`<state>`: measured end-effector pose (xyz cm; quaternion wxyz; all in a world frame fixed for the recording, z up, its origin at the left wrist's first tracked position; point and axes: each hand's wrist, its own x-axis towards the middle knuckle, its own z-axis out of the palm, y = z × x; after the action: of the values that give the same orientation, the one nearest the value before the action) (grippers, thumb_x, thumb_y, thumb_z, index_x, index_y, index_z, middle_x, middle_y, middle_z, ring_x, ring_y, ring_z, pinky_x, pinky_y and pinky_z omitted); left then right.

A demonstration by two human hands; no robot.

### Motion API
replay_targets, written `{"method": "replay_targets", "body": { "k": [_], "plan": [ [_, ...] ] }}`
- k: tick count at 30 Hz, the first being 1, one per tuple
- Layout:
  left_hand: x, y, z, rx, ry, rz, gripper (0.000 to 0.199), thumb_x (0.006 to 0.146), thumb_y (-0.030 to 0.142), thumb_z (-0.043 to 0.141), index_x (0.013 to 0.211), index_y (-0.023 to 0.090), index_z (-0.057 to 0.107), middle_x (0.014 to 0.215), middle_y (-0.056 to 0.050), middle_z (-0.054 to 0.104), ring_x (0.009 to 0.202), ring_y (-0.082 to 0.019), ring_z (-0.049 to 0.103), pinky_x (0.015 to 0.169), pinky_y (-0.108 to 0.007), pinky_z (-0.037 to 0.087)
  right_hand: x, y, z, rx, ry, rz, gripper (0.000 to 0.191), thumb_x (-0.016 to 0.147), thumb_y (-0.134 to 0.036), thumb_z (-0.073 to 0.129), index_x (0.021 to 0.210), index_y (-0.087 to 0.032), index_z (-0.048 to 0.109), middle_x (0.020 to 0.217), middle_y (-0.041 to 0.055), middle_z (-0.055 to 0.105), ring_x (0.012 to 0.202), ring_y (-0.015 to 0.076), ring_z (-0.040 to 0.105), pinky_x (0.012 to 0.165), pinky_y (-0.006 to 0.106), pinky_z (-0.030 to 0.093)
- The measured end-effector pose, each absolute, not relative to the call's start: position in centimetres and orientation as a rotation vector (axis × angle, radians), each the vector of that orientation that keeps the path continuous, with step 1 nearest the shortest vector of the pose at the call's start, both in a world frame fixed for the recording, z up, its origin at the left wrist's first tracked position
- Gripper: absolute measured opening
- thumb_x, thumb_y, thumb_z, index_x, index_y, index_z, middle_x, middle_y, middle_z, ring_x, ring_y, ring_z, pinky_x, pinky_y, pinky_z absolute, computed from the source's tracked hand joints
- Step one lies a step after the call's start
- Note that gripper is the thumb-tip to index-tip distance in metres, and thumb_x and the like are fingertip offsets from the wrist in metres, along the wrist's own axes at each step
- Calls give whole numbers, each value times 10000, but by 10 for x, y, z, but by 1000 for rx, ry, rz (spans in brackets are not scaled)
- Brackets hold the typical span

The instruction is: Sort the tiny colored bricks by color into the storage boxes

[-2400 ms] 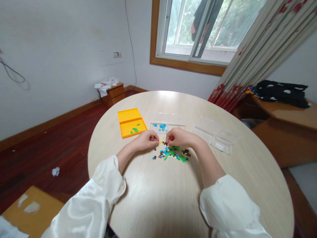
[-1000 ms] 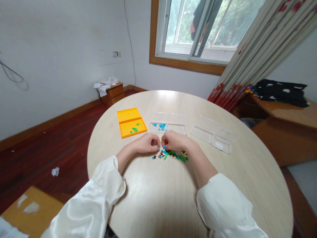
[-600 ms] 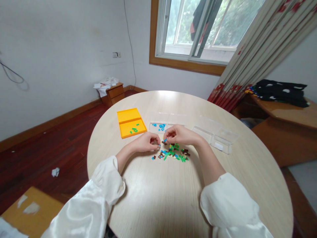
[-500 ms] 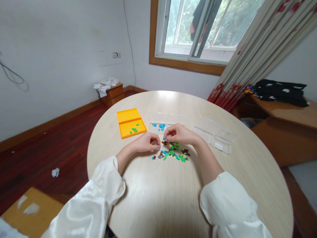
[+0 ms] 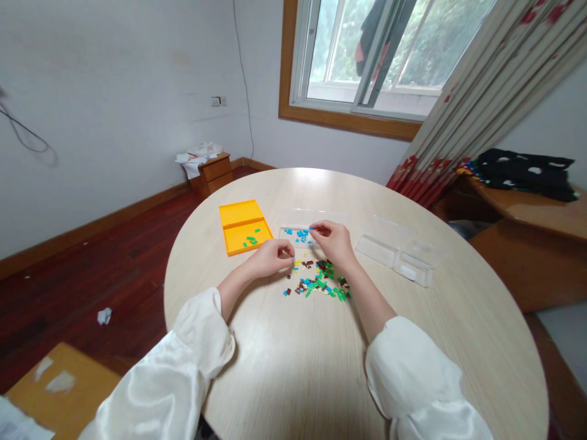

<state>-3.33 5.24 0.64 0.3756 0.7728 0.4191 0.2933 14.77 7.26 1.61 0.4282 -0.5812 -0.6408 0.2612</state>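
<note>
Gently, I'd release the blue piece (image 5: 311, 228) pinched in my right grip (image 5: 334, 242) low over the case (image 5: 282, 240) beneath, though whether my left grip (image 5: 269, 256) holds anything I can't tell.

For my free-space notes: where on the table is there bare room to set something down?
Widest: the table between left sleeve and right sleeve, short of the pile. Also bare: a strip beyond the yellow box to the far edge, and right of the right clear box. Crowded: the middle, where left hand, right hand, pile and middle clear box bunch.
</note>
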Motion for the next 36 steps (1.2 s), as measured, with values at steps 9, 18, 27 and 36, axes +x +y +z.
{"method": "replay_targets", "body": {
  "k": [9,18,27,36],
  "plan": [
    [-33,60,3,1830,1164,944,34,668,118,567,694,134,582,648,17,571,566,-81,457,576,-213,366,147,64,29,-1428,-1828,688,263,790,-134,502,973,-109,690,987,110,708,884,168,654,819,270,488],
    [-36,68,-4,1726,1264,1066,80,696,159,565,730,135,633,701,-12,625,621,-110,518,578,-219,387,132,47,34,-1477,-2530,887,267,654,-22,520,808,-111,719,650,32,671,568,98,550,542,181,395],
    [-33,71,-5,1617,1237,1071,150,726,227,569,772,122,666,666,-25,632,526,-90,471,496,-204,358,130,43,35,-1502,-2571,833,215,690,-22,501,753,-117,683,580,14,633,525,93,525,543,185,378],
    [-36,68,-4,1618,1196,1080,151,666,197,632,795,123,658,695,-12,605,516,-68,407,498,-214,312,136,52,31,-1403,-2217,736,143,759,-106,517,766,-126,659,730,39,673,667,119,587,651,212,431]
  ]
}}
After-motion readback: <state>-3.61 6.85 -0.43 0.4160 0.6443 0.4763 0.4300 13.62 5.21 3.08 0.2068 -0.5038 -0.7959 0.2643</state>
